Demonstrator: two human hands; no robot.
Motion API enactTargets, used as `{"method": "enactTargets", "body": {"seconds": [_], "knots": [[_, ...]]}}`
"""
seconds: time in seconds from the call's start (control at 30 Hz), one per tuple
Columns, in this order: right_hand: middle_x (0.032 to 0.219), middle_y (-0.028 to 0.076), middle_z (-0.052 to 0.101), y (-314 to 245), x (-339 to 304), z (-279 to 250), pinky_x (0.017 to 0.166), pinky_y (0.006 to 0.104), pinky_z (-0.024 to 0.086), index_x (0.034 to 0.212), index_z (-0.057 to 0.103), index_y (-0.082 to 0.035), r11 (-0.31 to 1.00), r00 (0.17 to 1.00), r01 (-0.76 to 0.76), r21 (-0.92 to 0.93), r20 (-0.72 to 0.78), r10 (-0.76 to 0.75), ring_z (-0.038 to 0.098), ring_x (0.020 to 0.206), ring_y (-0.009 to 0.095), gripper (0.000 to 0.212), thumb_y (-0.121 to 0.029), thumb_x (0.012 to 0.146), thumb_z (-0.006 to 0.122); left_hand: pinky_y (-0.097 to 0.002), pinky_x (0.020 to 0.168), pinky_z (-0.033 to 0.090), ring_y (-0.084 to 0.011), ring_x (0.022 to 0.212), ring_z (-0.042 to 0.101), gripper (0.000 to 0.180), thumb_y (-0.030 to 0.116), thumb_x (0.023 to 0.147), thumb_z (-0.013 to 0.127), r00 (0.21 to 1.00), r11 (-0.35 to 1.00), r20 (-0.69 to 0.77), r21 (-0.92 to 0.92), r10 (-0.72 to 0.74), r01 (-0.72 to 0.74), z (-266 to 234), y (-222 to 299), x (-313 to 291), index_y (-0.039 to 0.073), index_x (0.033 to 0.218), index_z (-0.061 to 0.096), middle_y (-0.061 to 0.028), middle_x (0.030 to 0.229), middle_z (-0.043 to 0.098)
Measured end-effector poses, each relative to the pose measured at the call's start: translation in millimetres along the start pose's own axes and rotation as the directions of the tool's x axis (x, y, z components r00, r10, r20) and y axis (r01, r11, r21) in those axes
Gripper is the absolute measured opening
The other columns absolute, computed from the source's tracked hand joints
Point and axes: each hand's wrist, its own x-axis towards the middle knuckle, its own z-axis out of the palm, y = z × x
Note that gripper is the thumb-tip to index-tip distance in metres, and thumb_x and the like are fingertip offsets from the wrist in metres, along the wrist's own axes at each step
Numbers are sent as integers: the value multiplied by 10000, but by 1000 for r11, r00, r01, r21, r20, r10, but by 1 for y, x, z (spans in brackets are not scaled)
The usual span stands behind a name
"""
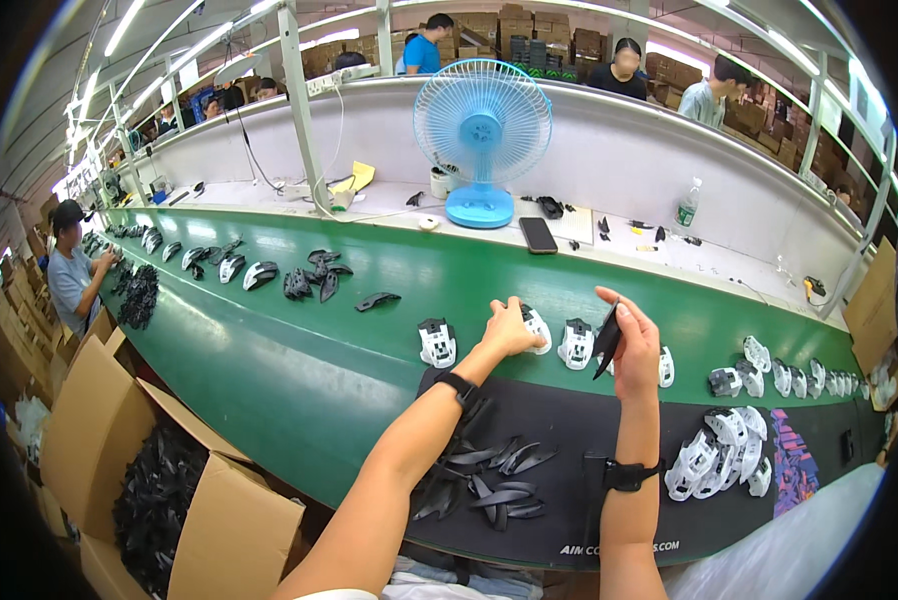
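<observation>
My left hand (pixel 510 328) reaches out over the green belt (pixel 269 350) and rests its fingers on a white mouse shell (pixel 538 328). My right hand (pixel 632 343) is raised beside it and pinches a thin black curved plastic piece (pixel 607 340). Between the hands lies another white shell (pixel 576 343), and one more white shell (pixel 437 343) sits to the left. A pile of black curved pieces (pixel 494 478) lies on the black mat (pixel 569 420) near my left forearm. A heap of white shells (pixel 717 455) sits at the mat's right.
More shells (pixel 769 375) line the belt to the right; black parts (pixel 314 278) lie further left. A blue fan (pixel 482 140), a phone (pixel 538 235) and a bottle (pixel 685 208) stand on the white shelf. Cardboard boxes (pixel 159 500) of black parts stand at lower left. Other people work around the line.
</observation>
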Motion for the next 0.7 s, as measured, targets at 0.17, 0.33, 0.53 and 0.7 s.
{"method": "enactTargets", "body": {"seconds": [0.17, 0.33, 0.53, 0.7], "knots": [[694, -67, 523, 15, 0, 1, 466, 177, 317, 1041, 679, -14, 995, 992, -26, -93, -121, 14, 405, 538, -5, 303, -205, 971, 454, -334, 951, 449, -216, 1148, 495, 797, 117, 640, 778, 910, 642, -56, -691, 410, -332, -20, 36, -52, 14, 1325, 382, -133, 1253, 397], [738, -39, 571, 19, -5, 24, 511, 196, 348, 1004, 672, 8, 980, 966, 109, -168, -214, -144, 439, 584, 18, 296, -181, 970, 447, -329, 1040, 352, -199, 1234, 403, 769, 40, 593, 661, 775, 455, -289, -675, 561, -581, -36, 65, -106, 21, 1322, 415, -111, 1341, 346], [744, 5, 568, 28, -11, 31, 610, 230, 394, 897, 620, 36, 944, 954, 190, -269, -176, -242, 467, 674, 62, 325, -169, 978, 382, -312, 996, 352, -215, 1174, 430, 568, 85, 687, 573, 618, 473, -490, -398, 615, -786, -41, 79, -126, 3, 1239, 470, -150, 1278, 412], [802, 30, 567, 24, -23, 57, 679, 264, 426, 916, 566, -3, 944, 963, 162, -287, -162, -215, 510, 733, 102, 294, -221, 972, 377, -367, 791, 482, -318, 855, 616, 369, 169, 872, 543, 742, 570, -619, -522, 258, -634, -30, 82, -127, -27, 1179, 481, -200, 971, 604]]}}
